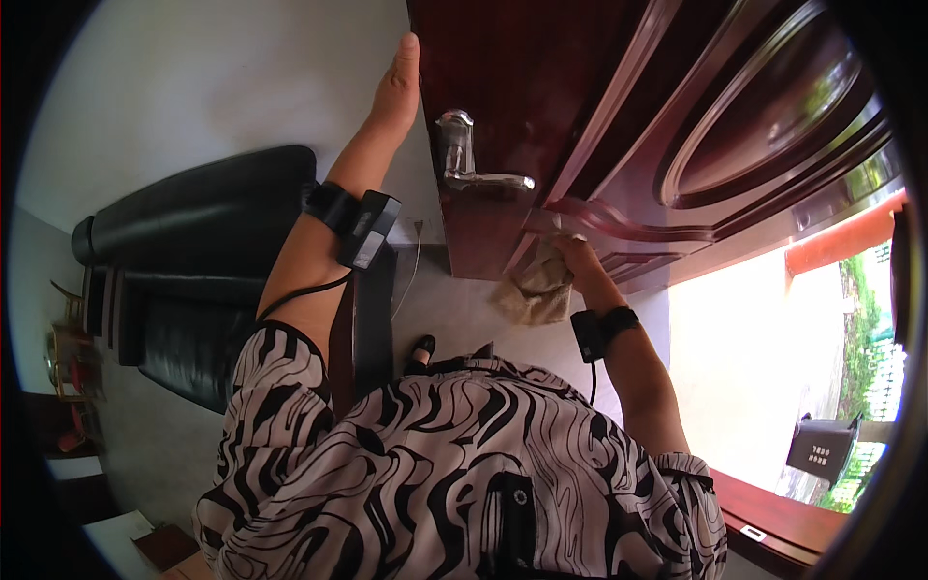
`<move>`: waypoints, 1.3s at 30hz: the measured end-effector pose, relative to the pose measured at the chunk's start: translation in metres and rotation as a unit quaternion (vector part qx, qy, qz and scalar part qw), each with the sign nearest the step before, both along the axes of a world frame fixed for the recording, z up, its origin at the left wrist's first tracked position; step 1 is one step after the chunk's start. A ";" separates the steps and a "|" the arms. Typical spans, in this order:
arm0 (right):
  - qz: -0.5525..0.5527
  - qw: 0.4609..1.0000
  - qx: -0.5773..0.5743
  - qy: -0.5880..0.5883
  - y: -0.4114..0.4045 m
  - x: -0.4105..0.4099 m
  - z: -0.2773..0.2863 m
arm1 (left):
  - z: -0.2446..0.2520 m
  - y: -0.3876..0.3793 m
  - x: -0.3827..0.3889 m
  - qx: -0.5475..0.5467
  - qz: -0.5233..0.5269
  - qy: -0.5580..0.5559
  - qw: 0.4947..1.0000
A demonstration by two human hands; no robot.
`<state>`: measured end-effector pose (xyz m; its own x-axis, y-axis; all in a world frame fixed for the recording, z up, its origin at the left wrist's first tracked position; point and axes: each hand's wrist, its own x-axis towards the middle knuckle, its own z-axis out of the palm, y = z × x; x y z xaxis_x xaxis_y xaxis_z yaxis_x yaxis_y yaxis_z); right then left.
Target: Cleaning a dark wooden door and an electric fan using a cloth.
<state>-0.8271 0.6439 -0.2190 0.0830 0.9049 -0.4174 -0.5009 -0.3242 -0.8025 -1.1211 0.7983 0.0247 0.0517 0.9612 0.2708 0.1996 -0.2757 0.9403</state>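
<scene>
A dark red panelled wooden door (507, 87) stands in front of me, swung open. My left hand (397, 83) is raised against its free edge, thumb pointing up; the other fingers are hidden, so its grip cannot be seen. Below that hand, a silver lever handle (464, 156) is fixed to the door. Lower on the panel side, my right hand (576, 257) holds a crumpled tan cloth (540, 293) against the moulding. Part of the cloth hangs down in front of the floor.
A black leather sofa (196, 217) stands along the wall at left. A white cord (415, 268) runs down from a wall outlet. At right is the bright doorway with its red wooden frame (783, 500); a dark bin (823, 446) stands outside. Wooden chairs (72, 362) are at far left.
</scene>
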 end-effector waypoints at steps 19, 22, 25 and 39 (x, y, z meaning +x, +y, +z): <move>-0.005 0.985 0.171 0.036 0.079 -0.108 0.028 | 0.013 -0.004 -0.018 -0.079 -0.083 0.017 0.993; -0.065 0.988 0.003 -0.140 0.056 -0.106 0.010 | -0.002 0.013 -0.022 -0.041 -0.103 0.019 0.994; -0.095 0.995 0.016 -0.005 0.027 -0.081 0.027 | -0.012 0.028 -0.025 0.006 -0.131 0.029 0.991; 0.079 0.593 0.266 -0.756 0.004 -0.148 0.202 | 0.001 -0.025 -0.016 0.125 -0.150 0.003 0.981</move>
<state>-0.9756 0.6475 -0.0170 -0.1046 0.9213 0.3745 0.9239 0.2293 -0.3063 -1.1369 0.7731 0.0252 0.3241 0.8067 0.4941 0.0798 -0.5437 0.8354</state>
